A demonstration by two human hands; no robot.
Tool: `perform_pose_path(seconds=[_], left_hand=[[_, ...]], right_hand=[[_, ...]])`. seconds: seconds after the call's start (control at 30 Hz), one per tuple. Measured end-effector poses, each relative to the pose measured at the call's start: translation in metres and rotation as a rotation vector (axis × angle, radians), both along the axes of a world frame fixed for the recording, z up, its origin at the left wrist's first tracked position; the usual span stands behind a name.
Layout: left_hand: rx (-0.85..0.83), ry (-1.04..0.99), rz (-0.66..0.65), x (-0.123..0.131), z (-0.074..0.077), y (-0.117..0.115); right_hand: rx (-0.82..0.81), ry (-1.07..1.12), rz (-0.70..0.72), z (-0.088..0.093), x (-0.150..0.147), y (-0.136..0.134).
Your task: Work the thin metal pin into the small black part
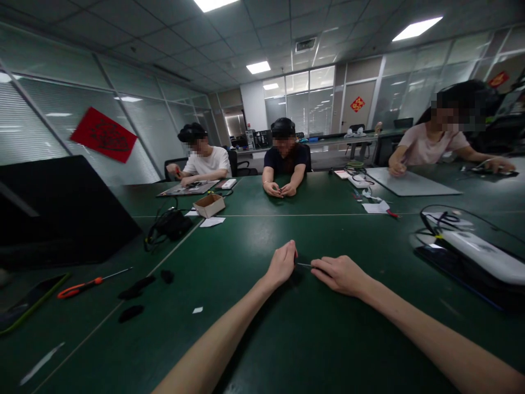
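My left hand (281, 264) and my right hand (339, 275) are close together above the green table (262, 339), near the middle of the view. My left fingers close around a small screwdriver (304, 265), and only a bit of its red handle shows. Its thin metal shaft points right and reaches the fingertips of my right hand. Those fingers are curled inward, and whether they pinch the shaft or something small is hidden.
An orange-handled screwdriver (80, 287) and black foam pieces (135, 287) lie to my left, beside a phone (30, 303). A white device (478, 256) sits on a dark pad at right. A cardboard box (209, 206) and black cables (168, 226) lie ahead. Several co-workers sit around the table.
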State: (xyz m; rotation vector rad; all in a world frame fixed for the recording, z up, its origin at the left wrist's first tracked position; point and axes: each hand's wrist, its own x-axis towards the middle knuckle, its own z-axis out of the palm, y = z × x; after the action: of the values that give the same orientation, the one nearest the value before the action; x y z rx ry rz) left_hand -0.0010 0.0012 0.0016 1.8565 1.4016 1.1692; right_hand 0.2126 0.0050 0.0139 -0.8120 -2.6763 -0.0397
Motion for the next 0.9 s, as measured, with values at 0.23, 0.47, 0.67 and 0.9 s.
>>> perform_pose_path(seconds=[0.23,0.47,0.67,0.9], left_hand=[[0.039,0.055,0.024,-0.0005,0.0024,-0.0005],[0.039,0.039,0.013,-0.0019,0.0058,-0.0016],[-0.016,0.046,0.032,-0.0024,0.0073,-0.0020],[0.014,0.051,0.055,-0.0014,0.0074,-0.0024]], right_hand=[[-0.008,-0.001,-0.014,0.0013,-0.0028,-0.0012],[-0.050,0.021,-0.058,0.0018,-0.0028,-0.0021],[-0.047,0.031,-0.076,0.0030,-0.0012,-0.0032],[-0.049,0.046,-0.067,0.0036,-0.0009,-0.0032]])
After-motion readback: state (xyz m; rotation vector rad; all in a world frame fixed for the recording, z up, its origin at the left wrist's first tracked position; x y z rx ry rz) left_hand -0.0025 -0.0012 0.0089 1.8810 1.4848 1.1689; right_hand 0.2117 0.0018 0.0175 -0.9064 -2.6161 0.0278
